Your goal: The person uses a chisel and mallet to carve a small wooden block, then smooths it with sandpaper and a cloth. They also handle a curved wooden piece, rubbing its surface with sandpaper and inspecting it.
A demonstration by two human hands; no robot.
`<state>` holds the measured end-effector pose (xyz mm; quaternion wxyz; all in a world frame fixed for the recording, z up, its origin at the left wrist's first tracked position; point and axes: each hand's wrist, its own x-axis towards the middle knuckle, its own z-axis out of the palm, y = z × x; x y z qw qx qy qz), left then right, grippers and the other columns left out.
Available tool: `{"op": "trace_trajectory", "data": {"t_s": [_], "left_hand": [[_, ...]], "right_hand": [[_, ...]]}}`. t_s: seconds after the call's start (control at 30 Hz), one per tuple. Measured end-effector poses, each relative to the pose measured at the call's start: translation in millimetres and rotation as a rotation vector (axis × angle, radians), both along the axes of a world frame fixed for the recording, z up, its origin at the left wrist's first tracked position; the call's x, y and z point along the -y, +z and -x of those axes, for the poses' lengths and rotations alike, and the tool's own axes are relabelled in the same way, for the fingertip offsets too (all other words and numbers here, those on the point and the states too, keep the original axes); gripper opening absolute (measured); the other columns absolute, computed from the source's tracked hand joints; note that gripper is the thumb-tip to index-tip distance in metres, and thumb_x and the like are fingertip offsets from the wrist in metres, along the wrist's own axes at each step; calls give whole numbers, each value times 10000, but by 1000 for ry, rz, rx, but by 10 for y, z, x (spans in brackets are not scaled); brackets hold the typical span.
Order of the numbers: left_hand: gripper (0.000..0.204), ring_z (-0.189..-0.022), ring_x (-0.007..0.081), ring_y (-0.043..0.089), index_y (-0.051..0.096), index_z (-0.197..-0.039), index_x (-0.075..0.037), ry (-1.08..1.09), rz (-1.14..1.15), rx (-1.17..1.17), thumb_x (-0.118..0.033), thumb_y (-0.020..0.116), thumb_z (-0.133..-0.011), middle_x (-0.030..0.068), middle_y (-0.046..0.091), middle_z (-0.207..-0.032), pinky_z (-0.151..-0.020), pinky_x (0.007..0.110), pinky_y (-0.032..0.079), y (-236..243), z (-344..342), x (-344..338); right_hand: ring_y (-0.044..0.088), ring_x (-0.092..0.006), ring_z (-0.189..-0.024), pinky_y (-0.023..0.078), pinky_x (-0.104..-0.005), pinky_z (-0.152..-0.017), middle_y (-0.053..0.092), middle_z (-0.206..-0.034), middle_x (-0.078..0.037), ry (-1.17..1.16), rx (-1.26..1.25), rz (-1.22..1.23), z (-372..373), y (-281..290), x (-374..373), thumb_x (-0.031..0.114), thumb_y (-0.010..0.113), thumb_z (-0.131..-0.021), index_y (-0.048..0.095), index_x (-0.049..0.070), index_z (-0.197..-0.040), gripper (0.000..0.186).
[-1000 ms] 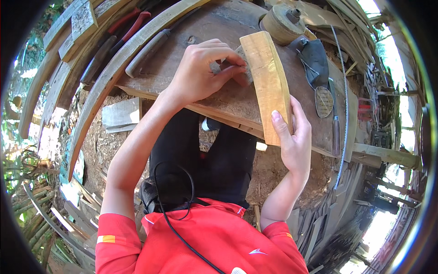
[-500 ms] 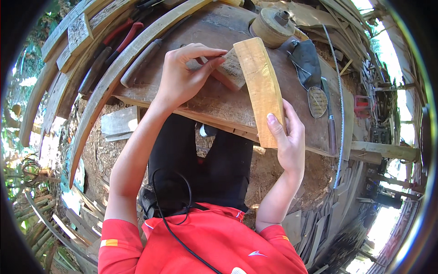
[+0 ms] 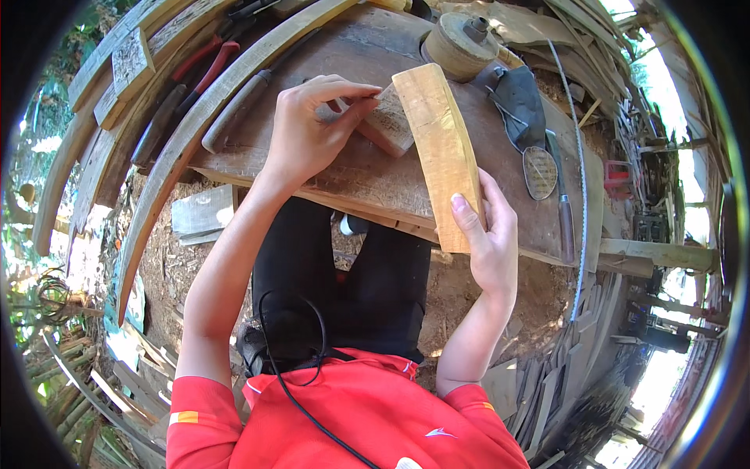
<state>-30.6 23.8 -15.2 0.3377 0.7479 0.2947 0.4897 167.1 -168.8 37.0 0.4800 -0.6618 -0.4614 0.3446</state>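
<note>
My right hand grips the lower end of a pale, slightly curved wooden block, thumb on its face and fingers behind its right edge. The block is held up over the workbench, tilted to the left. My left hand is closed in a pinch, thumb and index fingertips together just left of the block's upper part. Whatever lies between those fingertips, if anything, is too small to make out. Below and beyond them a darker wooden piece with a rough top rests on the bench, partly hidden by the block.
The wooden workbench carries a round wooden piece with a spindle, a dark cloth bundle and a wooden-handled tool. Red-handled pliers and long curved timbers lie at left. Scrap boards sit on the ground.
Both hands and the wooden block sit slightly further left in view, along with the bench and its things. The pinch and the grip look the same.
</note>
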Motion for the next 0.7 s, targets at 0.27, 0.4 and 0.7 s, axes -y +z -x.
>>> {"op": "trace_trajectory", "data": {"t_s": [0.27,0.4,0.7], "left_hand": [[189,-857,149,723,837,-1072,-43,-7,-63,-13,-6,814,-888,79,800,-934,-769,285,531,1,14,15],[210,-852,154,728,837,-1077,-50,-10,-77,-18,-1,820,-873,78,799,-925,-770,286,532,9,17,18],[504,-794,81,650,769,-1321,-90,23,-21,-42,-4,828,-828,23,761,-820,-859,272,545,16,31,62]], "right_hand": [[662,-169,-1169,528,-328,-1008,707,-1277,-154,-1,-55,21,-2,1,3,255,733,-1043,557,-81,-1462,566],[661,-174,-1175,526,-332,-1014,705,-1281,-156,-8,-72,53,-23,-14,4,256,730,-1044,557,-82,-1463,565],[662,-197,-1198,523,-351,-1040,701,-1306,-177,-75,135,-159,133,67,88,209,755,-1011,541,-98,-1472,594]]}}
